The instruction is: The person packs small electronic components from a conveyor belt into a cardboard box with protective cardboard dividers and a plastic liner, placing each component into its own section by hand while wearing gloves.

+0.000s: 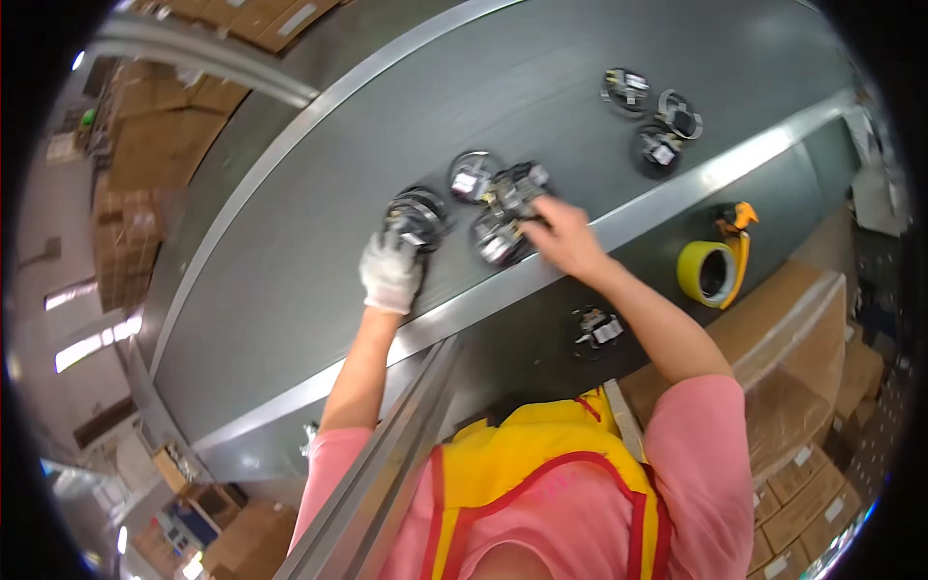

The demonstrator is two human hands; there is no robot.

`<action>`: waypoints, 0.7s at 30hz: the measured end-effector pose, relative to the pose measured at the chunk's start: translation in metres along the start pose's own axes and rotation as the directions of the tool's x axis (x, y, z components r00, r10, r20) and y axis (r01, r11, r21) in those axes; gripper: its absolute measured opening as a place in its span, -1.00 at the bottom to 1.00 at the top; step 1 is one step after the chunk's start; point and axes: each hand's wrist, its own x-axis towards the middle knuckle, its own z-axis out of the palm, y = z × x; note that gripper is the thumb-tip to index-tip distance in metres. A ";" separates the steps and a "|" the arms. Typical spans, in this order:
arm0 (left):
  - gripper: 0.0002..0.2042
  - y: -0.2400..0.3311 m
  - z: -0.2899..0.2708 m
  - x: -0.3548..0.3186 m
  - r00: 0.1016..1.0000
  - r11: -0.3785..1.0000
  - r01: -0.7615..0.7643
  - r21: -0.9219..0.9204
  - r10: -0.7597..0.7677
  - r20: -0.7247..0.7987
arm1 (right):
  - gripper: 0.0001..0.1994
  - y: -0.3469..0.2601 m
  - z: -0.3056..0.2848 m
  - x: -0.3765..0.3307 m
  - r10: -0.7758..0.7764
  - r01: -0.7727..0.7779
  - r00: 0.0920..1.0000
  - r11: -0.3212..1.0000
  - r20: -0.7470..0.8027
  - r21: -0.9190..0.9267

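Together, a white-gloved left hand point(390, 275) and a bare right hand point(572, 244) reach across a grey belt point(300, 232), in the head view. The left fingers lie against a black round bundle point(416, 217), which sits directly beyond their tips; blur leaves it impossible to tell whether they grip it. The right thumb and forefinger stand apart at the edge of a black-and-silver bundle point(517, 188); whether they pinch it, one cannot tell.

Just left of the right fingertips lies a labelled lower coil point(500, 242), and farther left and beyond them a labelled upper coil point(471, 179). Well beyond the right fingers, up and to their right, a trio of coils point(658, 152) rests near the metal rail point(464, 307). Behind the right fingers, nearer the body, is a lone coil point(597, 332); well to their right, a yellow tape roll point(688, 274) stands beside a yellow-orange tool point(743, 217).
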 end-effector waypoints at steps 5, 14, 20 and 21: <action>-0.82 -0.011 0.010 0.013 0.954 0.956 0.205 -0.210 -0.243 -0.175 | -0.84 -0.043 -0.043 0.012 0.483 -0.464 0.865 0.673 0.133 0.576; -0.78 0.022 0.020 0.112 0.961 0.483 0.201 -0.853 -0.265 0.076 | -0.81 0.072 -0.214 0.058 0.174 -0.300 0.663 0.953 -0.728 -0.046; -0.78 0.044 0.006 0.152 0.963 0.922 -0.001 -0.388 0.106 0.249 | -0.71 0.087 -0.192 0.094 0.264 -0.504 0.774 0.807 -0.576 -0.307; -0.77 0.045 0.003 0.153 0.935 0.928 0.021 -0.372 0.114 0.335 | -0.71 0.082 -0.179 0.094 0.264 -0.448 0.819 0.849 -0.509 -0.280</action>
